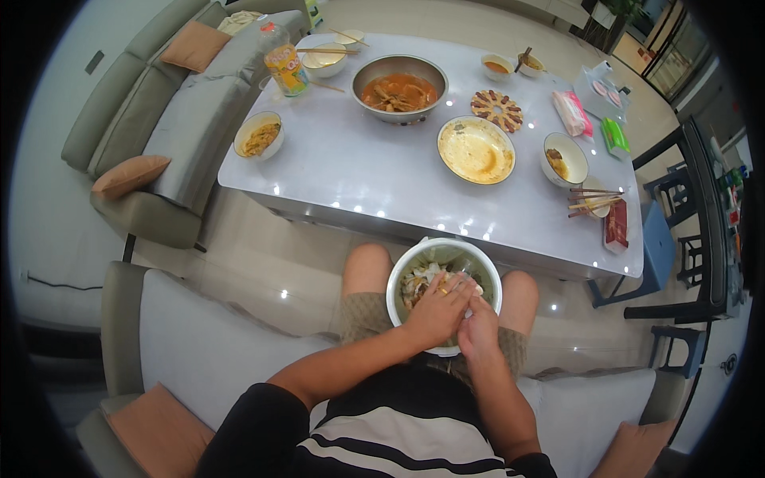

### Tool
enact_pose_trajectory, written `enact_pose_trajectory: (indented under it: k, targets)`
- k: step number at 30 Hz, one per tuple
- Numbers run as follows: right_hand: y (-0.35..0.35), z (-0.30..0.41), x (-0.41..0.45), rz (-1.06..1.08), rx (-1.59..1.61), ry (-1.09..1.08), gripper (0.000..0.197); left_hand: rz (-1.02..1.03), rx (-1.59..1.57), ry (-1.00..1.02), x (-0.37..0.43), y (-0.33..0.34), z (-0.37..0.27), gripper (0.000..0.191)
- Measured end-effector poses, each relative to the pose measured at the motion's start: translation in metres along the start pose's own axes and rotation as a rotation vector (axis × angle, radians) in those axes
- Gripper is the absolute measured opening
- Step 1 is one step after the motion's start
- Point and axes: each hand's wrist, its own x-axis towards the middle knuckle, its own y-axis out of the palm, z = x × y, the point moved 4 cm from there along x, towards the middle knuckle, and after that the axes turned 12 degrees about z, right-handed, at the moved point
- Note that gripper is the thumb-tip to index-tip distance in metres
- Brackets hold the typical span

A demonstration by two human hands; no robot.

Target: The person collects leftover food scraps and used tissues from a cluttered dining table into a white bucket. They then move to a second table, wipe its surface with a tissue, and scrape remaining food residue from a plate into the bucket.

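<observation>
A white round waste bin (394, 293) with a clear plastic liner stands between my knees, holding crumpled tissues and food scraps (418, 284). Over its opening, my left hand (439, 308) lies with its fingers stretched across the fingertips of my right hand (480, 328). A ring shows on one left finger. Small white patches, perhaps tissue, show beside the touching fingers. What lies between the two hands is hidden, so I cannot tell whether either holds something.
Ahead stands a table with a steel bowl of red stew (399, 89), a sauce-stained plate (476, 149), a noodle bowl (259, 136), a drink bottle (284, 66), chopsticks (594, 203) and a tissue pack (572, 113). Its front edge (418, 230) runs just beyond the bin. Sofas (203, 310) flank me.
</observation>
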Motion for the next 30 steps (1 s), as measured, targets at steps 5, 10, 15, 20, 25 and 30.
enact_pose_trajectory:
  k: [5,10,15,20,25,30]
  targets:
    - [-0.036,-0.02,0.003,-0.093,-0.138,0.011,0.028,0.024,-0.056,-0.001,-0.015,0.004,0.009,0.045]
    - [-0.023,-0.011,-0.008,-0.147,-0.137,0.015,0.028,-0.033,-0.272,-0.094,-0.023,-0.001,0.014,0.037]
    - [-0.017,-0.003,-0.006,-0.041,-0.219,0.064,0.028,-0.063,-0.115,0.033,-0.01,-0.028,0.006,0.05]
    - [-0.006,-0.012,0.001,0.081,-0.052,0.129,0.037,0.019,-0.077,0.061,-0.009,-0.007,0.003,0.056]
    - [-0.008,-0.007,0.0,0.117,0.226,0.128,0.039,0.133,-0.118,-0.008,-0.01,-0.004,-0.002,0.046]
    - [-0.002,-0.014,-0.002,-0.01,0.141,0.123,0.042,0.065,-0.037,0.166,-0.021,0.001,0.004,0.041]
